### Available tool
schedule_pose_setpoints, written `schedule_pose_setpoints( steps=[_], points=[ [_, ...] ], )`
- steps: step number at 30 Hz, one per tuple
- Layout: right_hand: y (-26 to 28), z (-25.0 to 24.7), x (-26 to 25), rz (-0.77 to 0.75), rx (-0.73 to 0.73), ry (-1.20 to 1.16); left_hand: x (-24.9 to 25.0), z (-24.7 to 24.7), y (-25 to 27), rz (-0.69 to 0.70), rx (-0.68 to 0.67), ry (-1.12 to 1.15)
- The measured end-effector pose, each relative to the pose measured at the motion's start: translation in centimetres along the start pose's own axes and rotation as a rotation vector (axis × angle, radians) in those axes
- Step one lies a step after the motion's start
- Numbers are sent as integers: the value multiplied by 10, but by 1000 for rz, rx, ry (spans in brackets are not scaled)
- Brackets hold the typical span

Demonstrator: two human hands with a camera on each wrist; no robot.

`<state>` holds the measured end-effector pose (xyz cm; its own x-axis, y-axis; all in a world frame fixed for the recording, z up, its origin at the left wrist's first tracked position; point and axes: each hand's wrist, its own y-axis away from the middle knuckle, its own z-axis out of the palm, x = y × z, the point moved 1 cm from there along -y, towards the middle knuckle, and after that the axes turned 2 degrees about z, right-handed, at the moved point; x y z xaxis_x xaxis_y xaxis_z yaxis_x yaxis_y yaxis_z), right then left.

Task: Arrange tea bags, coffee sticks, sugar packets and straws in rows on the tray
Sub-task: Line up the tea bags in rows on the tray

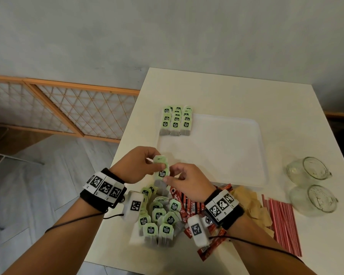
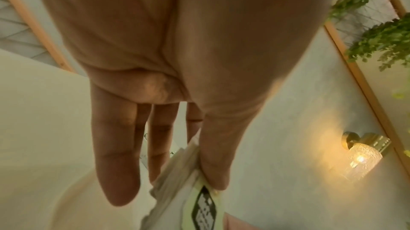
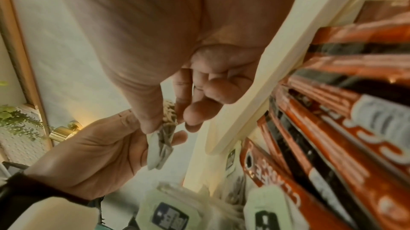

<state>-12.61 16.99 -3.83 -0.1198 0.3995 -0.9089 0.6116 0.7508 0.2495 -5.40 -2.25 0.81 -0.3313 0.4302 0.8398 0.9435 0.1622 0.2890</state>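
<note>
Indoors, white table (image 1: pixel 236 96), grey wall (image 1: pixel 167 26), lattice screen (image 1: pixel 68 108)

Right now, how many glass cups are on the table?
2: both lie near the table's right edge, beside the tray; one glass cup farther away, the other nearer.

Home or café-like room, wooden lattice screen (image 1: pixel 68 108), glass wall lamp (image 2: pixel 361 156), trailing greenery (image 2: pixel 381 37), white table (image 1: pixel 286 100)
</note>
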Motion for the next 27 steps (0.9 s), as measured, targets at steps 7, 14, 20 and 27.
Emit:
schedule_pose_setpoints(
  steps=[7,14,20,27],
  points=[
    [1,-8,2,-29,37,-60,9,9,-6,-34,-70,171],
    [8,-15,-4,-39,18,-125,12,20,-9,-53,-48,456],
    [10,-18,-1,9,62,-137,9,28,-16,-142,-5,697],
    [15,-22,3,23,23,-81,11,32,-17,-172,-11,779]
  ],
)
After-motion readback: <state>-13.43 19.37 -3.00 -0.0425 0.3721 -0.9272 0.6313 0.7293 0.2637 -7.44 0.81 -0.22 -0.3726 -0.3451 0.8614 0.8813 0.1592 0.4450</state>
